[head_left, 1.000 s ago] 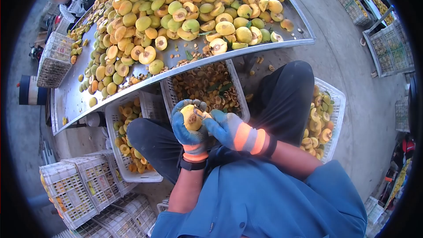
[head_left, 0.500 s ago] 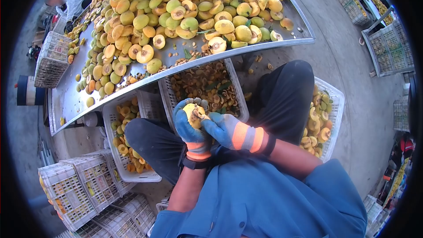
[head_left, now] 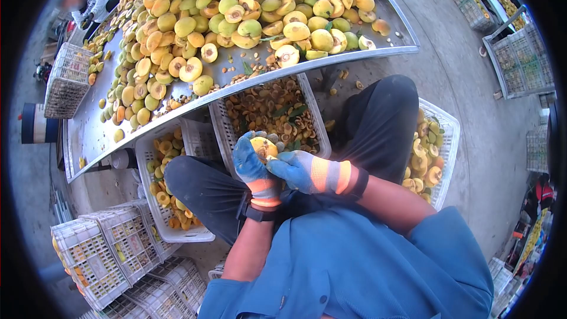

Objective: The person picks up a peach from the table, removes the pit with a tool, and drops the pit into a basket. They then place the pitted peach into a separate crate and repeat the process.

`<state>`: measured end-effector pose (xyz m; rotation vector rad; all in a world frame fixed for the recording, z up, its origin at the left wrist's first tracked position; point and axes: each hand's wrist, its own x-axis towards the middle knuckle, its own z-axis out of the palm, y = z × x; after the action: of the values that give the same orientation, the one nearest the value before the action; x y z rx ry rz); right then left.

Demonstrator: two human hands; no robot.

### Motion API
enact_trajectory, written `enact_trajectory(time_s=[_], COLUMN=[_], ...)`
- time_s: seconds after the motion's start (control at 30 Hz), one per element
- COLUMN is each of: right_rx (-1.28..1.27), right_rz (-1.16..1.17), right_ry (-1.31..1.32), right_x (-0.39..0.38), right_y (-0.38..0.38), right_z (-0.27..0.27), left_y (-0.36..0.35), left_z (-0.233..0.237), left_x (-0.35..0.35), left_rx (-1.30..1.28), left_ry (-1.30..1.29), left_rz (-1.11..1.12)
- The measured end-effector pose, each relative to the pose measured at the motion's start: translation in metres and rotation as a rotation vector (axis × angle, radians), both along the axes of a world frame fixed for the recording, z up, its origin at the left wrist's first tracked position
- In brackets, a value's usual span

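A yellow fruit piece [head_left: 261,146] with a brownish centre rests in my left hand [head_left: 253,168], its gloved fingers curled round it. My right hand [head_left: 298,170], in a blue and orange glove, touches the fruit's right side with its fingers closed; whatever it grips there is too small to make out. Below both hands are my knees. Just beyond them stands a white crate [head_left: 322,133] of pits, leaves and fruit scraps. Halved yellow and green fruits [head_left: 236,15] are heaped on the metal table [head_left: 212,95].
Crates of cut fruit stand by my left leg [head_left: 155,201] and right leg [head_left: 452,142]. Stacked crates [head_left: 97,254] are at lower left. Another person [head_left: 97,0] is at the upper left. The table's metal edge runs above the pit crate.
The fruit has turned in my left hand and shows more of its cut face. Both hands remain together, with my right fingers slightly lower on its side. The view has shifted slightly.
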<state>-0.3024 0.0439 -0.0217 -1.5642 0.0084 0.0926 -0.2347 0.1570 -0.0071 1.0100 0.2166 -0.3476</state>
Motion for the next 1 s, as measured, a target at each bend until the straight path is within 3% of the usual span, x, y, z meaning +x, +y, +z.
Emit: enact_trajectory(time_s=[0.07,0.13,0.2,0.47,0.6,0.67,0.73,0.77,0.8,0.83,0.9,0.93,1.0], right_rx=[0.011,0.453,0.706,1.274,1.109,1.095,-0.063,-0.617,-0.145,-0.037,-0.340,-0.393,-0.337], right_rz=[0.029,0.139,0.205,0.415,0.383,0.388,0.081,-0.099,-0.085,-0.055,0.001,0.069,0.061], right_ry=[0.051,0.673,0.791,0.800,0.735,0.709,0.238,-0.033,0.209,0.285,0.141,0.182,0.228], right_x=[-0.001,0.005,-0.001,-0.008,-0.005,-0.001,0.001,0.001,0.004,0.004,0.004,0.006,0.005], right_y=[-0.002,-0.019,-0.025,-0.038,-0.046,-0.049,-0.031,-0.023,-0.024,-0.024,-0.025,-0.026,-0.023], right_z=[0.003,0.060,0.051,0.013,0.035,0.028,0.020,0.017,0.022,0.030,0.034,0.040,0.038], left_y=[0.000,0.001,0.004,0.000,0.004,0.024,0.054,0.078,0.100,0.135,0.225,0.248,0.223], left_z=[-0.001,-0.004,-0.003,0.001,0.024,0.033,0.051,0.057,0.074,0.071,0.054,0.052,0.059], left_x=[-0.003,-0.005,-0.005,0.004,0.015,0.028,0.045,0.055,0.059,0.071,0.103,0.116,0.138], left_rx=[0.049,0.061,0.077,-0.045,-0.177,0.525,1.103,1.243,1.418,1.500,1.070,0.913,1.092], left_ry=[-0.026,-0.078,-0.105,-0.049,0.272,-0.581,-1.093,-1.103,-1.211,-1.202,-0.626,-0.471,-0.690], left_rz=[-0.007,-0.020,-0.077,-0.345,-0.252,-0.209,-0.097,-0.025,0.063,0.153,0.330,0.423,0.311])
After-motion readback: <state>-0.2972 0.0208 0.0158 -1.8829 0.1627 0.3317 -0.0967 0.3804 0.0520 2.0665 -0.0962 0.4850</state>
